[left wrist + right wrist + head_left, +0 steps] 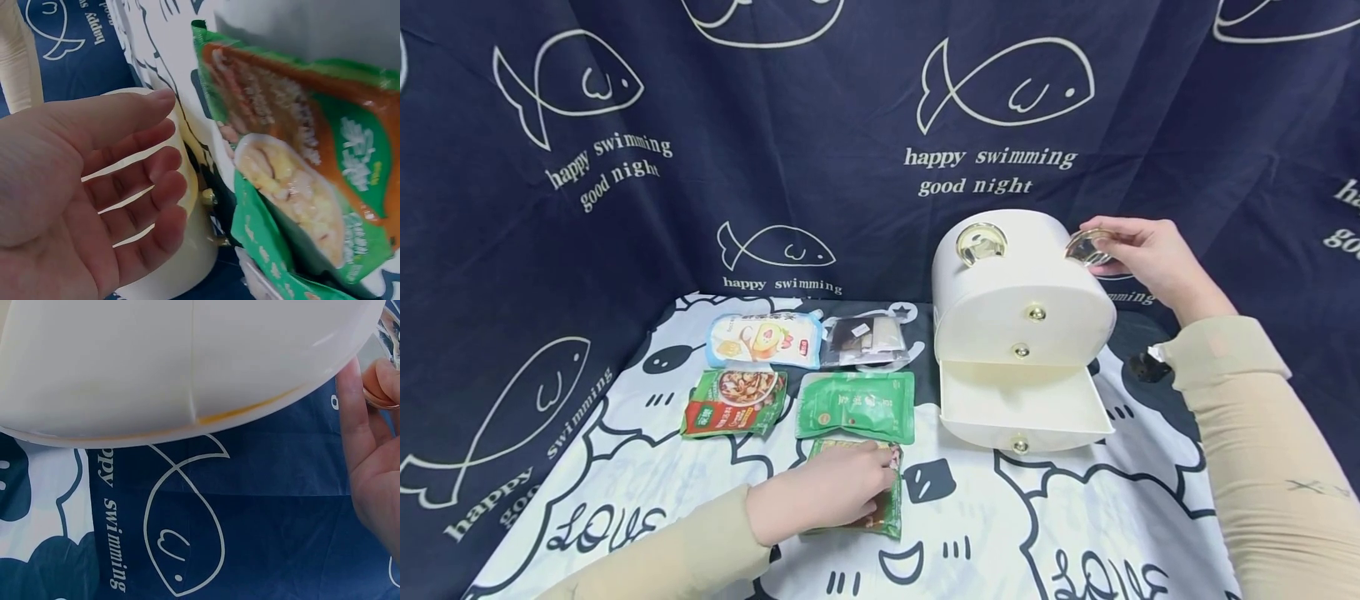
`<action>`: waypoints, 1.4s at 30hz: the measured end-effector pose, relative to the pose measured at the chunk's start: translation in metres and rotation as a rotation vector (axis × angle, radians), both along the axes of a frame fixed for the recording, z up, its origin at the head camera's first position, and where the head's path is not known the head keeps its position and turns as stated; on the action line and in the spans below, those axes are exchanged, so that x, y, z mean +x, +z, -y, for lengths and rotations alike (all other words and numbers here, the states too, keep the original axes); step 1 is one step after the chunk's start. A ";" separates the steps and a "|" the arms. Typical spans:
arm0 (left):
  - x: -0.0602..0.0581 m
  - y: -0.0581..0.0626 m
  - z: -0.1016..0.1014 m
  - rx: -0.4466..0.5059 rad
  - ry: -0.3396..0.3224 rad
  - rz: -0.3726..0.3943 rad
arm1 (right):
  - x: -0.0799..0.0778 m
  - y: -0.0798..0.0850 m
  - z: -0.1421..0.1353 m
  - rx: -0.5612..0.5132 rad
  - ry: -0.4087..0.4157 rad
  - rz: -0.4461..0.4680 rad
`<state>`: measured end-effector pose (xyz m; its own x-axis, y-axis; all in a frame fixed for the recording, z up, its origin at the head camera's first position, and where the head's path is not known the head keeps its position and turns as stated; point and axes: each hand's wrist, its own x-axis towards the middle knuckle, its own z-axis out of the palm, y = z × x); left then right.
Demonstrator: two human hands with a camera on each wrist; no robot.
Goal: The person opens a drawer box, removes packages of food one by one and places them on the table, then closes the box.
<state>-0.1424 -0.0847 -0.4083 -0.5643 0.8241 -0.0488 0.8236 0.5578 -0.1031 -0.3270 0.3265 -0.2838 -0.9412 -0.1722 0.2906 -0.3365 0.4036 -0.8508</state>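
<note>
My left hand [827,490] is over a green-and-brown food packet [891,507] at the front of the table. In the left wrist view its fingers are loosely bent, with a gap between them and the packet [294,150]. On the right stands a white rounded storage box [1022,321] with gold knobs; its bottom drawer [1022,408] is pulled out. My right hand [1142,250] holds the gold-rimmed round ear [1081,247] on the box's top right, thumb and fingers on either side. The right wrist view shows this hand [378,444] partly, beside the box's white wall.
Left of the box lie a green pouch [857,407], a red-and-green packet [735,403], a white-and-blue pouch [764,340] and a clear bag with dark contents [865,340]. A second gold ear [982,242] is on the box's left. Dark fish-print cloth [865,125] hangs behind.
</note>
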 end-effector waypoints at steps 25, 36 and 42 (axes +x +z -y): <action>-0.020 0.029 -0.040 0.082 -0.179 -0.238 | 0.001 0.001 0.000 0.018 0.006 -0.014; -0.026 0.032 -0.057 0.083 -0.186 -0.330 | 0.001 -0.001 -0.001 -0.002 0.011 -0.022; -0.031 0.028 -0.068 0.099 -0.196 -0.375 | 0.001 -0.001 -0.001 -0.032 0.027 -0.024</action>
